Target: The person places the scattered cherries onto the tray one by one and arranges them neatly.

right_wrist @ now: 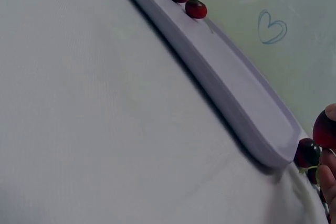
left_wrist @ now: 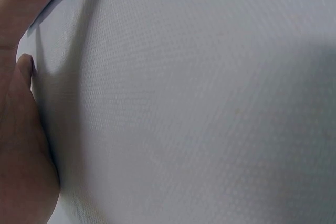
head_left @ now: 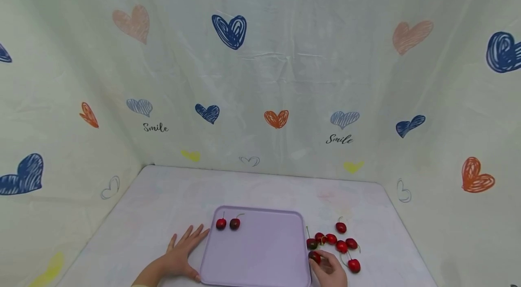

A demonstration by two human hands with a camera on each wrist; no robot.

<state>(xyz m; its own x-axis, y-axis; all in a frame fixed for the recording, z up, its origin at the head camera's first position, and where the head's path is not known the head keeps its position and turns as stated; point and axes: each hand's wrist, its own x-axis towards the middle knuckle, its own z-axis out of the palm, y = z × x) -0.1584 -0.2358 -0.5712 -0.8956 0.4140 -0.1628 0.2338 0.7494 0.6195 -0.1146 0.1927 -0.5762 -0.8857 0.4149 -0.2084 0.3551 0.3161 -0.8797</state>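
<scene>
Right hand: the right hand (head_left: 330, 271) pinches one cherry between thumb and fingers, at the tray's right side.
Held cherry: the held cherry (head_left: 314, 257), dark red, is just beside the tray's right edge; whether it touches the rim I cannot tell.
Left hand: the left hand (head_left: 181, 255) grasps nothing; its fingers are spread and fairly straight, with thumb and fingertips at the tray's left edge.
Tray: the lilac tray (head_left: 256, 255), rectangular with rounded corners and a low raised rim, lies flat between the two hands.
Loose cherries: a loose group of cherries (head_left: 341, 246) lies right of the tray, just beyond the right hand, several touching or nearly so, some with stems showing.
Cherries on tray: two red cherries (head_left: 234, 224) with stems sit side by side, slightly apart, near the far left corner.
Table: a whitish cover (head_left: 179, 192) stretches under everything.
Backdrop: a pale curtain (head_left: 260, 74) hangs behind, printed with blue, orange, pink and yellow hearts and "Smile" twice.
</scene>
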